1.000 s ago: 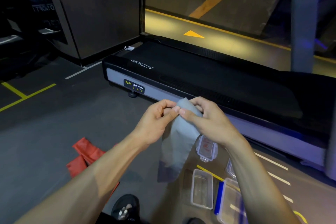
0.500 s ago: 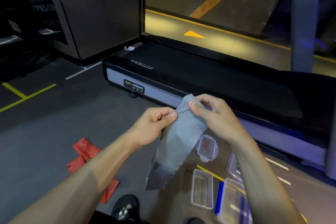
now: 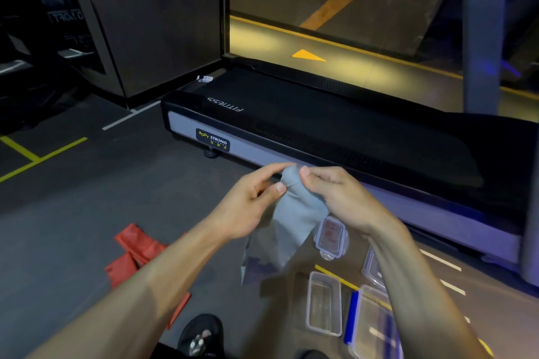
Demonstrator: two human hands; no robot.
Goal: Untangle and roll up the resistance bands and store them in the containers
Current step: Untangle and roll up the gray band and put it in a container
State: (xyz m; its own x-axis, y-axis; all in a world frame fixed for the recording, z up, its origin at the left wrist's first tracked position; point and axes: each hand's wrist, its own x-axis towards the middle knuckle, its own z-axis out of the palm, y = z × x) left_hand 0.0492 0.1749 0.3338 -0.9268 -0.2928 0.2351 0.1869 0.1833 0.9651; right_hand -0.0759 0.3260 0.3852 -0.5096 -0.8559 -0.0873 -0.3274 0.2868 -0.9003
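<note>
Here I see both hands raised over the floor with the grey band (image 3: 294, 213) between them. The right hand (image 3: 347, 198) has its thumb and curled fingers pinching the band's bunched top end, which pokes up just past the thumb tip. The left hand (image 3: 248, 207) meets the same end from the other side — its index fingertip touches the top of the bunch and its thumb presses the band's left edge lower down, the other fingers loosely curled behind. From that grip the rest of the band hangs down and widens, its lower end dangling above the floor.

Below the hands, a small clear container (image 3: 323, 303) sits open on the floor, with a larger blue-edged container (image 3: 370, 326) just beside it and a clear lid (image 3: 331, 237) farther up. The red band (image 3: 137, 256) lies crumpled on the floor under my left forearm — well apart from the containers. A treadmill (image 3: 320, 131) runs across behind.
</note>
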